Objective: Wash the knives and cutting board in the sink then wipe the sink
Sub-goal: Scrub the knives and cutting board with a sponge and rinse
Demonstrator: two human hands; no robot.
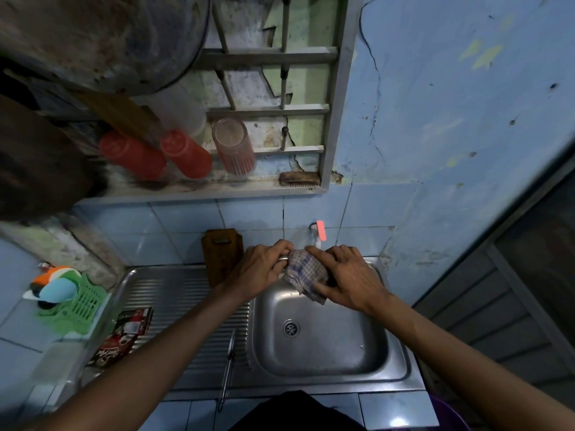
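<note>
Over the far rim of the steel sink (329, 373) both hands work a checked cloth (306, 270). My left hand (261, 267) grips a metal item, apparently a knife, whose end (282, 259) pokes out beside the cloth. My right hand (348, 278) holds the cloth wrapped round that item. The brown cutting board (221, 255) leans upright against the tiled wall, left of the hands. Another long metal knife (228, 367) lies on the ribbed drainboard (174, 293). The tap (319, 233) with a pink lever sits just behind the hands.
A green basket (77, 306) with sponges stands on the counter at left, red packets (124, 334) beside it. Upturned red and clear cups (186, 154) and a brush (299, 178) rest on the window ledge. A dark door frame bounds the right.
</note>
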